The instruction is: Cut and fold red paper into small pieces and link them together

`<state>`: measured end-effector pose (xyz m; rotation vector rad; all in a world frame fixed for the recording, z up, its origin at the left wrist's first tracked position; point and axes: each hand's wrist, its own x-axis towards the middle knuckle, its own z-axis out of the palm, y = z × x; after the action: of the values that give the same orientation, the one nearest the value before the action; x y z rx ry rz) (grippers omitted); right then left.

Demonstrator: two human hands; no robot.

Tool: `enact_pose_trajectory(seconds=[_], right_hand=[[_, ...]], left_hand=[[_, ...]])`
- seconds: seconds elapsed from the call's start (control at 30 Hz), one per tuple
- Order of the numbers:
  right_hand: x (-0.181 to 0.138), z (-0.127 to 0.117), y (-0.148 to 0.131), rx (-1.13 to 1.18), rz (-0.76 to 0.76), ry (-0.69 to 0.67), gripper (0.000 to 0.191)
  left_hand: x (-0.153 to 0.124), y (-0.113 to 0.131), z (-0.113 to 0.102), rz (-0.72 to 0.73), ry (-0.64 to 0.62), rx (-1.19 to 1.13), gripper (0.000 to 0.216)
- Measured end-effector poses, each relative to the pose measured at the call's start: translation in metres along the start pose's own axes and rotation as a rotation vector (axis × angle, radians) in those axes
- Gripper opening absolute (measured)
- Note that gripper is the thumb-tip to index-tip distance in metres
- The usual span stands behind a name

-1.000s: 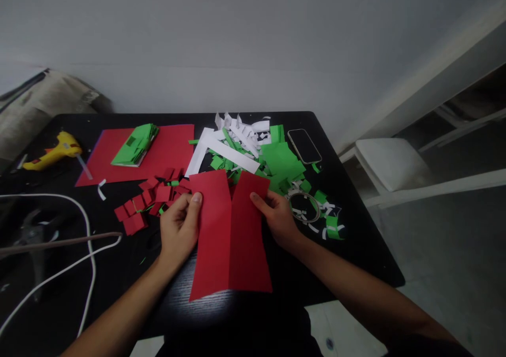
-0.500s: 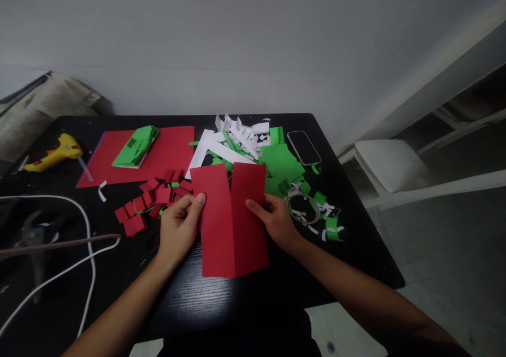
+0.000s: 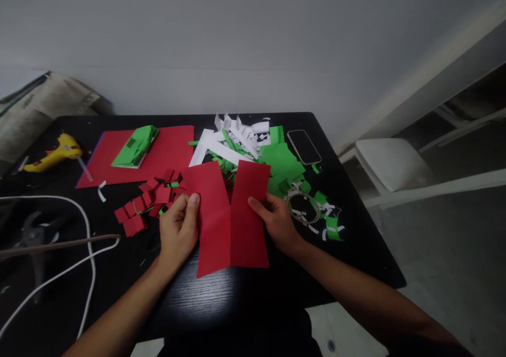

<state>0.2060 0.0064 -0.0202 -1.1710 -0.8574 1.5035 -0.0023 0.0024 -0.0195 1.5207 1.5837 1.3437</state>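
Note:
A red sheet of paper (image 3: 249,230) is held up over the near part of the table, split from its top edge down to about the middle and creased below that. My left hand (image 3: 179,225) pinches its left half between thumb and fingers. On the other half, my right hand (image 3: 274,220) grips the right edge, thumb in front. The two upper flaps stand apart in a V, while the lower part is still joined. Beside my left hand lies a heap of small folded red paper pieces (image 3: 146,199).
A green paper bundle (image 3: 136,146) rests on a large red sheet (image 3: 174,156). Behind the held paper are white strips (image 3: 241,135) and green paper (image 3: 280,159). Around are a phone (image 3: 303,147), a ring (image 3: 303,208), a yellow glue gun (image 3: 57,154) and a white cable (image 3: 85,220).
The two flaps have spread farther apart and the split reaches lower down the paper. My left hand has turned slightly outward; my right hand has barely moved.

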Motion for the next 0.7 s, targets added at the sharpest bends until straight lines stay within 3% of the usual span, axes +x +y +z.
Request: enact_pose_trajectory(seconds=[0.1, 0.27, 0.5, 0.7], right_hand=[[0.0011, -0.0011, -0.0002, 0.008, 0.008, -0.015, 0.032], [0.0012, -0.0034, 0.0003, -0.014, 0.065, -0.174, 0.031], [0.0013, -0.0037, -0.0011, -0.053, 0.003, -0.092, 0.032], [0.0, -0.0025, -0.0007, -0.056, -0.026, -0.072, 0.03]], left_hand=[[0.0024, -0.0006, -0.0001, -0.014, 0.003, -0.022, 0.049], [0.0075, 0.001, -0.0007, -0.134, 0.018, -0.107, 0.051], [0.0029, 0.0048, 0.0053, -0.21, -0.109, -0.227, 0.049], [0.0011, -0.0002, 0.0033, -0.125, -0.063, -0.12, 0.042]])
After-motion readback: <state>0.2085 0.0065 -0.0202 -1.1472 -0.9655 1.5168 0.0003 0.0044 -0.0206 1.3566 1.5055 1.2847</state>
